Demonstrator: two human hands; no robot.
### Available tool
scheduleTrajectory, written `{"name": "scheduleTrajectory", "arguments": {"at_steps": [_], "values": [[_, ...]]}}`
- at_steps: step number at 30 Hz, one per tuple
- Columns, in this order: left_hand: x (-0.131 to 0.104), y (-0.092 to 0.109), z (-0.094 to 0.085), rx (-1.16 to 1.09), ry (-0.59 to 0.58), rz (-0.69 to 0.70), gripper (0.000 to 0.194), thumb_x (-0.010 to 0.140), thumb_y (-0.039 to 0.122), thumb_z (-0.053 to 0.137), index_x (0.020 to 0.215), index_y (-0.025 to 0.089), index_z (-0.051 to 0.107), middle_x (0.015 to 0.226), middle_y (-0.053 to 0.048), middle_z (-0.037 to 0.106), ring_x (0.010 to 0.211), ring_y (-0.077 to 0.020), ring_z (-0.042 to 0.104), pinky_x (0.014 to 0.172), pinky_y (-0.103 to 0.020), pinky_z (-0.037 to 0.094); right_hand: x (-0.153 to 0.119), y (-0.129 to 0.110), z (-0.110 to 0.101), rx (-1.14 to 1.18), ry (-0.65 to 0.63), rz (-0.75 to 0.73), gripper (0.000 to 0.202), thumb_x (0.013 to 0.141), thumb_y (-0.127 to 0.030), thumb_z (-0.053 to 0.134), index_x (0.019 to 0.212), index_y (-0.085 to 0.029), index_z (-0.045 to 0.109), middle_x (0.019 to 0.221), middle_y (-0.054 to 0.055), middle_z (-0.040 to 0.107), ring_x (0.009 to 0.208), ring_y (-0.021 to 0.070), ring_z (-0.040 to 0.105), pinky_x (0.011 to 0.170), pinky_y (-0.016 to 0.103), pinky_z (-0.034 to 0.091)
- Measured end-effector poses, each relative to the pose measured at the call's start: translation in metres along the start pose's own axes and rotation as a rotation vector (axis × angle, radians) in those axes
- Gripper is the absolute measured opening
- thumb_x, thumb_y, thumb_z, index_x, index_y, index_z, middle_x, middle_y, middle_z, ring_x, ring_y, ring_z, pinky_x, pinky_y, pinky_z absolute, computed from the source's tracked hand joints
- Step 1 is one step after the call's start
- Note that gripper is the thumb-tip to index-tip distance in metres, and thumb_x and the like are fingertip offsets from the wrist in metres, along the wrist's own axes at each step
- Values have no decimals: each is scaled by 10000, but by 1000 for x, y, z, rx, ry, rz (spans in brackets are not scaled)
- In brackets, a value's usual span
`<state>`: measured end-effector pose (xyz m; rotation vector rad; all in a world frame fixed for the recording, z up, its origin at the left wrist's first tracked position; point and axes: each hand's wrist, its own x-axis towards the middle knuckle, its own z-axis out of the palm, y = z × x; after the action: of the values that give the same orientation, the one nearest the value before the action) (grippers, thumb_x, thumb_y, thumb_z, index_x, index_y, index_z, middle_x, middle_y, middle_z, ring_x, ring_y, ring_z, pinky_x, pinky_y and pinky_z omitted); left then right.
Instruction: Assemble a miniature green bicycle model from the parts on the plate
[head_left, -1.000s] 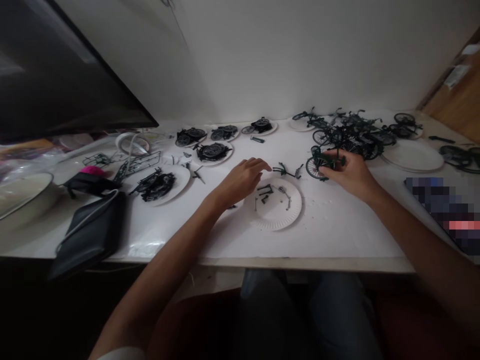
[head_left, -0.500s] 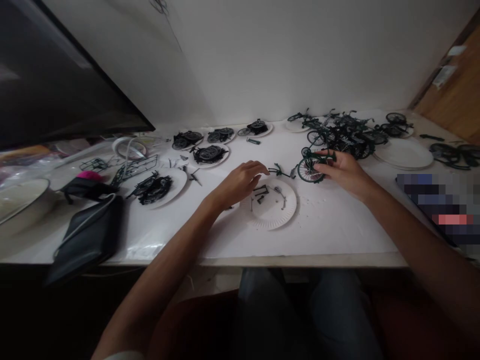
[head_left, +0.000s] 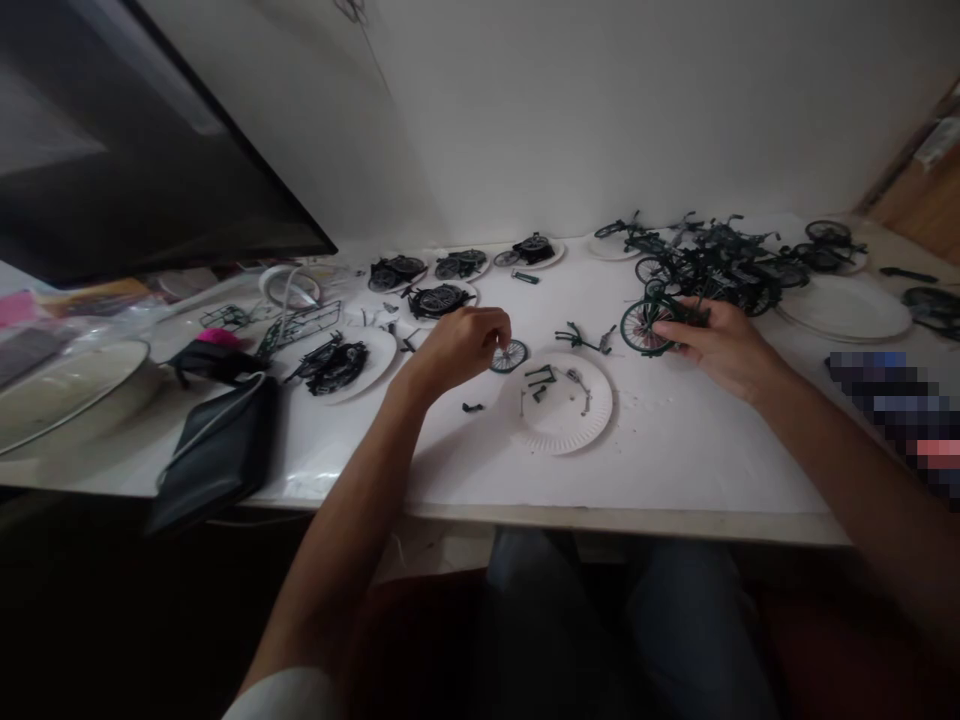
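Note:
My right hand [head_left: 716, 335] grips a dark green model bicycle [head_left: 646, 325] by its frame, thumb on the near side, its spoked wheel facing left. The pile of model bicycles [head_left: 720, 250] is just behind it. My left hand [head_left: 466, 345] is raised over the table with curled fingers; whatever they hold, if anything, is hidden. Beside its fingertips, a loose spoked wheel [head_left: 511, 356] appears to lie on the table. Nearer me are a small black part [head_left: 472, 407] and a paper plate [head_left: 566, 438] with several small parts. Behind the plate lies a green bicycle frame piece [head_left: 581, 338].
Plates of dark bicycle parts [head_left: 337, 365] stand to the left and along the wall. Stacked white plates [head_left: 847, 310] are at right. A black pouch [head_left: 217, 450] and a white basin [head_left: 82, 400] sit left, below a large screen [head_left: 150, 150].
My left hand has drawn back left from above the plate, and its fingers have curled. The loose wheel and small black part now show. The right hand still holds the model bicycle.

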<state>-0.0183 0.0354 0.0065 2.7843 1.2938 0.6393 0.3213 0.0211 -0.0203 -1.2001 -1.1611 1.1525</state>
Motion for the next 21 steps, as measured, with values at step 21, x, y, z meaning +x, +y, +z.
{"name": "scheduleTrajectory", "arguments": {"at_steps": [21], "values": [[2, 1, 5, -56, -15, 53, 275, 896, 95, 416, 884, 150, 686, 883, -70, 722, 739, -161, 635, 685, -293, 474, -4, -6, 4, -440, 136, -184, 448, 634, -315, 854, 1044, -193, 724, 789, 30, 717, 747, 220, 684, 747, 390, 575]]}}
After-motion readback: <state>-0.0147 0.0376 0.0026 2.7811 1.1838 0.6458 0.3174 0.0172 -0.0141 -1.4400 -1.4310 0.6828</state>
